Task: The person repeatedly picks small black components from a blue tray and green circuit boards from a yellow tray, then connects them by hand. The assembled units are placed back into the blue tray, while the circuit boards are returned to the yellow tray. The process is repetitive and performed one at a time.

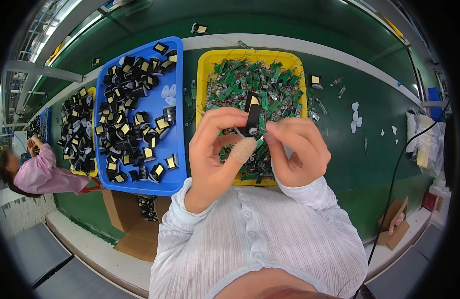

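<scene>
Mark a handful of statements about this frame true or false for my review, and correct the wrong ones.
1. The left hand holds a black part. True.
2. The blue tray stands right of the large yellow tray beneath the hands. False: the blue tray stands left of the large yellow tray.
3. A textured tan covering is on the left thumb. True.
4. The right hand lies flat on the table. False: the right hand is raised, its fingers bent.
5. A co-worker in pink is at the picture's left. True.
</scene>
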Motion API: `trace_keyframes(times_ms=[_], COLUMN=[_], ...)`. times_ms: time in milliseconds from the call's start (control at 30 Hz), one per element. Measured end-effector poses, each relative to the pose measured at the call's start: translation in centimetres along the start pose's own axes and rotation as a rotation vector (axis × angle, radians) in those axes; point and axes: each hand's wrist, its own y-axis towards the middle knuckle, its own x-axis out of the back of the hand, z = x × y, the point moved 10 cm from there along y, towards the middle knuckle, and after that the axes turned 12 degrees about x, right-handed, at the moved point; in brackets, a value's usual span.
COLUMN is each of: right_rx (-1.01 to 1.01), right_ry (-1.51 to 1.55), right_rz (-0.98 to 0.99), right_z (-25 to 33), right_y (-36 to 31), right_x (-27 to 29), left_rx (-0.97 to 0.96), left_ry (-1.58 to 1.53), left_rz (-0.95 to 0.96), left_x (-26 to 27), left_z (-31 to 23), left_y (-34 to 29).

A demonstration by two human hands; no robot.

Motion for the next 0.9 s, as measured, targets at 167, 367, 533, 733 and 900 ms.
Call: trace_keyframes(times_ms=[167, 367, 533, 733, 900], right_rx=[0.069, 0.050, -0.072, -0.207, -0.203], right_ry=[-0.049, -0.009, 0.096, 0.178, 0.179], right_rz=[0.021, 0.061, 0.150, 0.239, 0.197], right_z=[1.0, 1.1, 0.3, 0.0, -0.2], right_y=[0.1, 0.0, 0.3, 0.2, 0.2], right_x=[-0.1, -0.6, -1.4, -2.3, -2.2], left_rx=[-0.023, -0.072, -0.112, -0.207, -0.079], left_ry=[-0.020, 0.021, 0.010, 0.006, -0.015], left_rz=[-0.001, 0.008, 0.015, 0.024, 0.069], left_x=[0.1, 0.0, -0.1, 0.0, -0.2], left_z=[-0.3, -1.0, -1.1, -1.2, -0.7], left_y=[0.0, 0.0, -0.3, -0.8, -0.7])
